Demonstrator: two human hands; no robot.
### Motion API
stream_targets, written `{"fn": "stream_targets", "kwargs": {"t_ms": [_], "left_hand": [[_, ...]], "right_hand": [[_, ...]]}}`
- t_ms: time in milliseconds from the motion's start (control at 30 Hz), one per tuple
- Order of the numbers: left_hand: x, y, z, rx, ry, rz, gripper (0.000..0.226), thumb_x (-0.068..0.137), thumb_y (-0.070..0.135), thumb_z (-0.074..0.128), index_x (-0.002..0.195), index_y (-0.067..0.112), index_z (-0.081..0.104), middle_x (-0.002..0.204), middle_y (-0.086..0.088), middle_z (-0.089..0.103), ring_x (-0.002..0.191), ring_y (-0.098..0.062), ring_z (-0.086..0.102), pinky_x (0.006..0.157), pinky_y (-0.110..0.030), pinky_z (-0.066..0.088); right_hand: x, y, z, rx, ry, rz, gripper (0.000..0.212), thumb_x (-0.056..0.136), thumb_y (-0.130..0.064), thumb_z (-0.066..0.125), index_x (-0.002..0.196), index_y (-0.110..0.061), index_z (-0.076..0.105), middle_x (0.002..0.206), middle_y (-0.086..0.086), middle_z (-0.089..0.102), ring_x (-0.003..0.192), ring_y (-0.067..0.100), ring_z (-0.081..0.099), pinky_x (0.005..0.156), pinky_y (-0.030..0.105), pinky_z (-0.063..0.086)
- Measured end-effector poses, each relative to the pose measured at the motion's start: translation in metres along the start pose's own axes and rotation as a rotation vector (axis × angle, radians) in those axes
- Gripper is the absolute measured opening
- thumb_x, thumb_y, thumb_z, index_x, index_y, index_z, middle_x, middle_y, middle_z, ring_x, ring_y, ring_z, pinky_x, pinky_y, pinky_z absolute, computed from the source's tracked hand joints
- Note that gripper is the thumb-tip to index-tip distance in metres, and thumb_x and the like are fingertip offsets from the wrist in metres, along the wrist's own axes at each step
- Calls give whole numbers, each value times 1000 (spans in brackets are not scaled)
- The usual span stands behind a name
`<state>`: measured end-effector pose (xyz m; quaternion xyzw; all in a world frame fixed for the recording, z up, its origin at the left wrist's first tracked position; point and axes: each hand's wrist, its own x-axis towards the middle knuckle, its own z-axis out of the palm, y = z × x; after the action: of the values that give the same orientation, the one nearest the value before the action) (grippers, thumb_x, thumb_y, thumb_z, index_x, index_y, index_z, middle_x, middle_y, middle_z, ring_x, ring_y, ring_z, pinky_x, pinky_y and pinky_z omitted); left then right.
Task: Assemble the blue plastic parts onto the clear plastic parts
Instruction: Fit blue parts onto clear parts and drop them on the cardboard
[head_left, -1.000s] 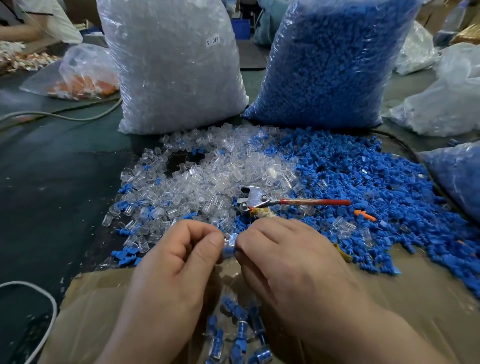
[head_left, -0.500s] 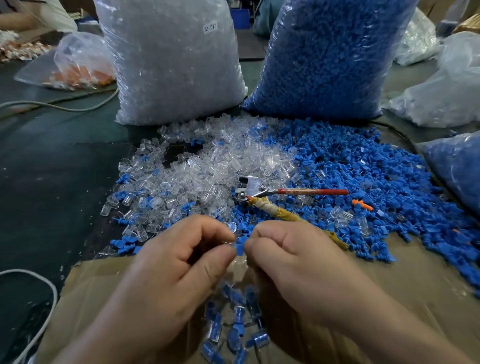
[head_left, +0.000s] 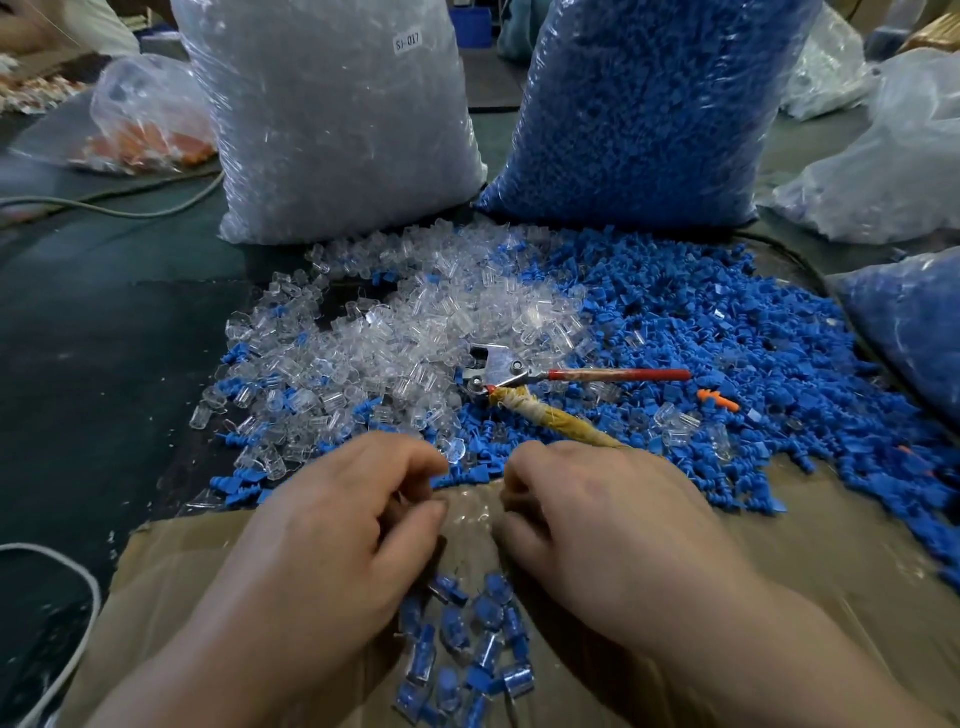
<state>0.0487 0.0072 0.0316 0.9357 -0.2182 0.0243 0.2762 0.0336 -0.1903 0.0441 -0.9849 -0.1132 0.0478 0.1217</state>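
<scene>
Hovering low centre over the cardboard (head_left: 810, 551), left hand (head_left: 337, 525) and right hand (head_left: 602, 519) sit apart, fingers curled. Motion blur: cannot tell if either pinches a part. Clear parts (head_left: 405, 338) heaped mid-frame, blue parts (head_left: 727, 332) to their right. Assembled blue-and-clear pieces (head_left: 467, 649) lie bottom centre, between the wrists.

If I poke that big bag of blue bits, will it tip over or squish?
It would likely dent, not tip: the blue bag is thin film packed with loose little pieces and sits wide at the bottom. Packed that full, it is probably heavy to lift. The shiny film may be slippery.
</scene>
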Motion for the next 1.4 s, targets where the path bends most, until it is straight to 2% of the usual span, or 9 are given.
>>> {"fn": "stream_targets", "kwargs": {"t_ms": [167, 333, 633, 800, 933, 1033, 1167, 1300, 1400], "left_hand": [[16, 2, 15, 318, 9, -58, 67, 88, 56, 46, 152, 41, 36, 107, 16, 55, 94, -6, 58, 79, -26, 47], [17, 0, 22, 348, 37, -9, 41, 86, 39, 57, 121, 24, 71, 86, 6, 64, 75, -16, 63, 64, -33, 53], [16, -5, 24, 71, 159, -98, 3, 87, 38, 63, 90, 38, 65, 84, 22, 58, 77, 1, 56, 66, -19, 42], [13, -11, 27, -128, 230, -203, 19, 88, 34, 68, 99, 47, 59, 84, 25, 63, 91, 11, 57, 57, -9, 43], [13, -12, 25, -264, 287, -255, 19, 84, 32, 73, 94, 46, 65, 99, 34, 63, 88, 11, 61, 61, -12, 47], [12, -11, 26, -409, 341, -298, 19, 83, 32, 73, 92, 46, 66, 92, 26, 68, 78, 3, 65, 64, -23, 50], [11, -8, 26, -549, 362, -342, 19, 85, 24, 74, 90, 42, 67, 79, 13, 72, 67, -8, 67, 60, -35, 58], [11, -7, 25, -665, 293, -327, 18, 86, 21, 73, 87, 38, 69, 72, 3, 72, 59, -10, 68, 51, -23, 53], [10, -4, 26, -799, 273, -334, 24, 88, 12, 72, 86, 36, 71, 69, -2, 71, 55, -10, 66, 47, -18, 50]], "right_hand": [[17, -3, 12, -107, 123, -28, 38, 93, -67, 32, 109, -32, 39, 88, -8, 46, 81, 23, 58, 51, 34, 30], [24, -3, 17, -105, 108, -84, 33, 97, -59, 34, 112, -31, 43, 91, -7, 49, 83, 23, 60, 56, 35, 35], [25, 0, 16, 15, 121, -67, 20, 97, -50, 40, 90, -32, 36, 82, -11, 45, 71, 19, 48, 59, 34, 32], [23, 6, 14, 117, 166, -27, 18, 98, -45, 45, 88, -29, 44, 87, -9, 54, 77, 17, 51, 65, 35, 41], [22, 8, 12, 303, 202, 14, 13, 96, -41, 54, 90, -29, 56, 87, -13, 56, 81, 6, 50, 73, 29, 43], [20, 7, 10, 634, 216, 102, 7, 93, -36, 63, 90, -30, 64, 77, -9, 65, 71, 4, 59, 62, 21, 49], [15, 6, 2, 1143, 69, 165, 14, 93, -27, 65, 80, -26, 68, 58, 3, 63, 46, 18, 61, 43, 27, 51], [15, 7, -1, 1298, 15, 159, 14, 90, -26, 67, 77, -21, 68, 58, 2, 58, 42, 16, 53, 37, 25, 42], [14, 8, 0, 1412, -56, 169, 6, 91, -21, 65, 93, -19, 70, 61, 9, 62, 51, 23, 57, 48, 30, 50]]}}
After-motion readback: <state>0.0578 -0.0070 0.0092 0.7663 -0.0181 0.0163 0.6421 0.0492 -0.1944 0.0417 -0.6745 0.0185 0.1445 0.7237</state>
